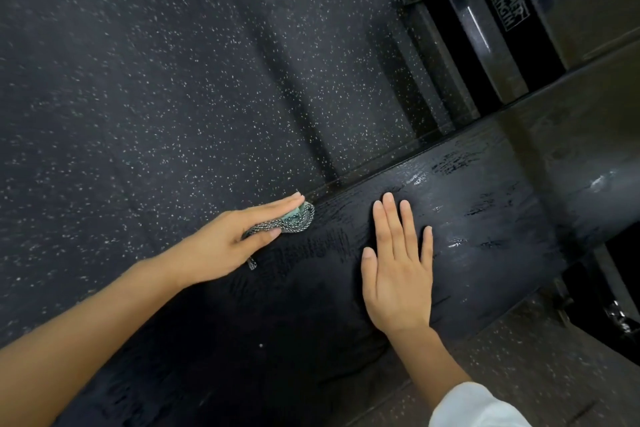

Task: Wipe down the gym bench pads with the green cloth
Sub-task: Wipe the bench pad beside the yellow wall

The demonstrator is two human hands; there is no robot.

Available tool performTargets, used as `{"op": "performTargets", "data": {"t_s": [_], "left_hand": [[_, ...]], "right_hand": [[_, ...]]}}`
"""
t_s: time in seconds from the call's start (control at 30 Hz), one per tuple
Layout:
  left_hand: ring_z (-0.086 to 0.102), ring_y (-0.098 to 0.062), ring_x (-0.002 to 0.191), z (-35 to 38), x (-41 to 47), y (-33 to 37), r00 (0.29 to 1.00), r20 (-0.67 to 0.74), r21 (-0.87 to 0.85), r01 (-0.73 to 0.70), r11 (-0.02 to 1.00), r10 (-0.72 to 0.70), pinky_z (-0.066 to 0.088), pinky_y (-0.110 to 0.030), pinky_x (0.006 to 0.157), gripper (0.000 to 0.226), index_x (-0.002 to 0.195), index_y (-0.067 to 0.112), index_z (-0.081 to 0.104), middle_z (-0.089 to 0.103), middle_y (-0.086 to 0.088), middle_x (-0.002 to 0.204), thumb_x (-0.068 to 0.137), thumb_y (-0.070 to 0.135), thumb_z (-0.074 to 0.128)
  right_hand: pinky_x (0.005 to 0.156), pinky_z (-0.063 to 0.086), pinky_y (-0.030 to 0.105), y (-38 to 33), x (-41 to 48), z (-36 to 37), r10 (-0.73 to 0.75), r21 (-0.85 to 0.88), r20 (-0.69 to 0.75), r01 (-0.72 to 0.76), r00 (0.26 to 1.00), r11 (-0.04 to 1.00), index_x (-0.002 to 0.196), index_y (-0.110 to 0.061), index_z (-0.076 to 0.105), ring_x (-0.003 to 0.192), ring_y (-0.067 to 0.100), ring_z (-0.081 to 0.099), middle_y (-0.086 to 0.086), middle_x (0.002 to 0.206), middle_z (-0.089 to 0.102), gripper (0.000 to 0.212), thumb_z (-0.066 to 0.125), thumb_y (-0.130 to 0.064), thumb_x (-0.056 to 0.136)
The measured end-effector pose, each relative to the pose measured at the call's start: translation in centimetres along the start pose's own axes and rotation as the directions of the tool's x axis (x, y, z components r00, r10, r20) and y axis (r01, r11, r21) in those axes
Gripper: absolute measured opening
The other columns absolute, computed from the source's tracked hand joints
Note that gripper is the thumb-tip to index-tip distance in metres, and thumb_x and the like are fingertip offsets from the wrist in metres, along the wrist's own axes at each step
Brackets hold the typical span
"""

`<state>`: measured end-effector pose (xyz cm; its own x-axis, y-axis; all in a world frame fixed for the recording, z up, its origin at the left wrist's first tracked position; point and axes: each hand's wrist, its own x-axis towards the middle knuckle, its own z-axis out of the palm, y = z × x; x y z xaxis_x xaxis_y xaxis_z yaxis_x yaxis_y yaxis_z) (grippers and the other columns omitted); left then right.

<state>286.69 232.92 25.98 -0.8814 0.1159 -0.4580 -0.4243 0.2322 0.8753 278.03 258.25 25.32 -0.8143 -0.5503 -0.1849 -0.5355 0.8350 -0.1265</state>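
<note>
Head view: pinches the green cloth [297, 218] between thumb and straight fingers of the left hand [239, 239], right at the left edge of the black bench pad [485, 204] — cloth touching the pad. Rests the right hand [398, 274] flat on the pad top, fingers straight, holding nothing. Beyond: speckled floor [138, 80], black frame [464, 28] at upper right.

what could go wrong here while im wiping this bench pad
1. The cloth is bunched small in the left hand, right at the edge of the pad. One more stroke outward could carry it off the edge toward the floor.
2. The right hand lies flat on the pad, which shows wet-looking streaks. It may slip or leave prints there.
3. Bunched like this, the cloth covers little, so patches may be missed.
</note>
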Motion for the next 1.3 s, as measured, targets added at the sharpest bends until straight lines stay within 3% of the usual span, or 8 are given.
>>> {"op": "performTargets", "data": {"t_s": [0.1,0.23,0.37,0.6,0.83,0.97,1.13,1.3], "left_hand": [[0.022,0.016,0.141,0.2,0.8,0.3,1.000,-0.001,0.024,-0.005,1.000,0.005,0.019,-0.019,0.120,0.056,0.146,0.044,0.032,0.028,0.037,0.151,0.103,0.011,0.046],[0.019,0.021,0.138,0.8,3.2,1.6,0.998,0.012,0.037,-0.054,0.998,0.054,0.040,-0.028,0.107,0.059,0.149,0.043,0.029,0.023,0.034,0.154,0.104,0.010,0.045],[0.021,0.011,0.143,1.9,6.5,2.8,0.991,-0.013,0.053,-0.129,0.990,0.130,0.024,-0.023,0.120,0.057,0.149,0.042,0.027,0.026,0.022,0.159,0.104,0.010,0.045],[0.024,0.004,0.143,1.8,7.7,3.0,0.992,0.011,0.052,-0.123,0.991,0.123,0.016,-0.002,0.111,0.050,0.152,0.031,0.034,0.030,0.014,0.158,0.105,0.015,0.044],[0.022,0.009,0.144,0.1,4.1,1.3,0.991,0.080,-0.014,-0.103,0.995,0.104,0.018,-0.022,0.122,0.052,0.141,0.051,0.031,0.027,0.026,0.157,0.105,0.015,0.044],[0.042,-0.001,0.137,-0.8,0.5,-0.5,0.993,0.098,-0.051,-0.060,0.997,0.065,0.049,-0.038,0.104,0.054,0.142,0.056,0.029,0.026,0.035,0.154,0.104,0.020,0.043],[0.019,0.013,0.143,-1.1,-1.9,-2.2,0.995,0.081,-0.029,-0.059,0.998,0.061,0.015,-0.017,0.120,0.053,0.149,0.044,0.026,0.023,0.035,0.155,0.102,0.025,0.042],[0.019,0.015,0.142,-0.3,-0.6,-1.0,0.996,0.063,0.033,-0.057,0.998,0.055,0.024,-0.025,0.121,0.056,0.146,0.051,0.021,0.020,0.032,0.157,0.105,0.018,0.040]], "right_hand": [[0.120,0.008,0.049,-0.1,0.1,-0.1,0.006,0.010,-0.003,-0.006,1.000,1.000,0.156,-0.018,0.018,0.151,0.016,0.007,-0.005,0.164,0.011,0.060,0.025,-0.031,0.097],[0.121,0.008,0.049,-0.2,0.0,-0.1,0.013,0.018,-0.005,-0.013,1.000,1.000,0.156,-0.019,0.018,0.151,0.015,0.006,-0.006,0.164,0.011,0.060,0.024,-0.031,0.098],[0.121,0.008,0.049,-0.1,0.1,0.1,0.015,0.019,-0.019,-0.014,1.000,1.000,0.156,-0.019,0.019,0.151,0.014,0.006,-0.006,0.164,0.011,0.059,0.024,-0.031,0.098],[0.120,0.010,0.050,-0.2,0.2,0.0,0.027,0.023,-0.030,-0.026,0.999,0.999,0.156,-0.020,0.018,0.151,0.013,0.005,-0.007,0.164,0.011,0.059,0.023,-0.031,0.098],[0.121,0.008,0.048,-0.3,0.2,0.0,0.026,0.023,-0.035,-0.025,0.999,0.999,0.156,-0.021,0.018,0.151,0.012,0.005,-0.007,0.164,0.011,0.059,0.022,-0.030,0.098],[0.122,0.006,0.047,-0.3,0.1,-0.1,0.031,0.025,-0.031,-0.030,0.999,0.999,0.156,-0.021,0.017,0.151,0.012,0.004,-0.008,0.164,0.010,0.059,0.021,-0.030,0.098],[0.122,0.005,0.047,-0.3,0.1,0.0,0.036,0.016,-0.033,-0.035,0.999,0.999,0.156,-0.021,0.017,0.151,0.012,0.003,-0.008,0.164,0.010,0.059,0.021,-0.031,0.098],[0.121,0.004,0.045,-0.3,0.2,0.1,0.035,0.017,-0.049,-0.034,0.998,0.999,0.156,-0.021,0.018,0.151,0.012,0.004,-0.007,0.164,0.012,0.059,0.021,-0.031,0.098]]}}
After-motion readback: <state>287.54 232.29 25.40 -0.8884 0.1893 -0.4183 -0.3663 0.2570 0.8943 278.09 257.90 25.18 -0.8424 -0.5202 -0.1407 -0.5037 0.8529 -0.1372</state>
